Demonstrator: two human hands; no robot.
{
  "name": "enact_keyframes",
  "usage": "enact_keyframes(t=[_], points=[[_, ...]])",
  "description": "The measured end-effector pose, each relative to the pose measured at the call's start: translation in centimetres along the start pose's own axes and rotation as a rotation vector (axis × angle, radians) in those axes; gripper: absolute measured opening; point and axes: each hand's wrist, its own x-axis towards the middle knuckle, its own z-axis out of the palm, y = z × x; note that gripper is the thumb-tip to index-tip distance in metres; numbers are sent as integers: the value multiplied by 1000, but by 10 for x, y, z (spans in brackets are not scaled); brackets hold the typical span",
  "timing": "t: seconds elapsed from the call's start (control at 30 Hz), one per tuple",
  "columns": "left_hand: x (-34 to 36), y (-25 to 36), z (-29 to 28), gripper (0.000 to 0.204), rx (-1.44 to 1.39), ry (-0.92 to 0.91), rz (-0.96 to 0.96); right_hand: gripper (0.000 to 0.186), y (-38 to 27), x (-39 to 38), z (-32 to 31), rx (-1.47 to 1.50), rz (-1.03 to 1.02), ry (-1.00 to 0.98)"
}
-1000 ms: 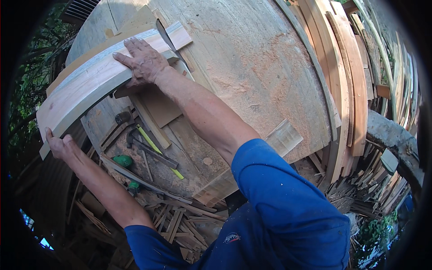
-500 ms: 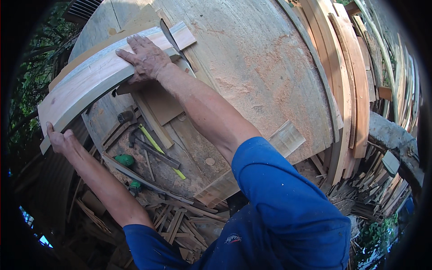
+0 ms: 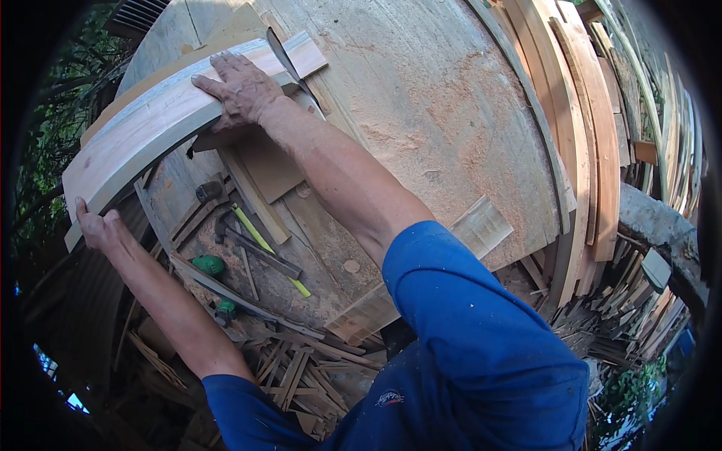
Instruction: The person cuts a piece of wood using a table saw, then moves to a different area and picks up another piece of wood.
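Note:
A long, pale wooden plank [image 3: 143, 124] lies aslant at the far left of a worn wooden table. Its right end meets a thin dark saw blade [image 3: 280, 51], and a short piece of the same wood [image 3: 305, 57] shows beyond the blade. My left hand [image 3: 101, 228] grips the plank's near left end, with some fingers hidden beneath it. Close to the blade, my right hand [image 3: 242, 92] presses on the plank's top face, fingers spread and flat.
Sawdust covers the wooden tabletop [image 3: 391, 83]. A hammer [image 3: 256, 248], a yellow strip [image 3: 259, 237] and a green power tool [image 3: 208, 264] lie nearer me. Curved boards [image 3: 598, 150] stand stacked at right. Wood scraps [image 3: 301, 376] litter the ground below.
Both hands and the plank have shifted very slightly away from me, along with the short piece past the blade. Their hold looks the same.

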Motion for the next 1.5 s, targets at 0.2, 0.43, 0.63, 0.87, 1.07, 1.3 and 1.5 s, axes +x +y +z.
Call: enact_keyframes(t=[0.2,0.43,0.63,0.87,1.07,1.3,1.5], points=[[3,0,-1,41,0,-22,-1,97,1,1,0,9,-1,-4],[12,-1,4,42,2,14,2,97,1,7,1,25,4,-18],[12,3,7,42,19,-3,1,98,0,10,0,18,-3,15],[-4,3,12,45,-20,-33,-6,100,-8,10,-7,-9,-28,5],[-8,4,14,44,-30,-39,2,95,-11,10,6,-77,-3,89],[-14,7,11,47,-75,-77,-11,51,-14,10,9,29,16,126],[-11,6,16,45,-59,-70,-5,96,-10,11,0,-40,12,10]])
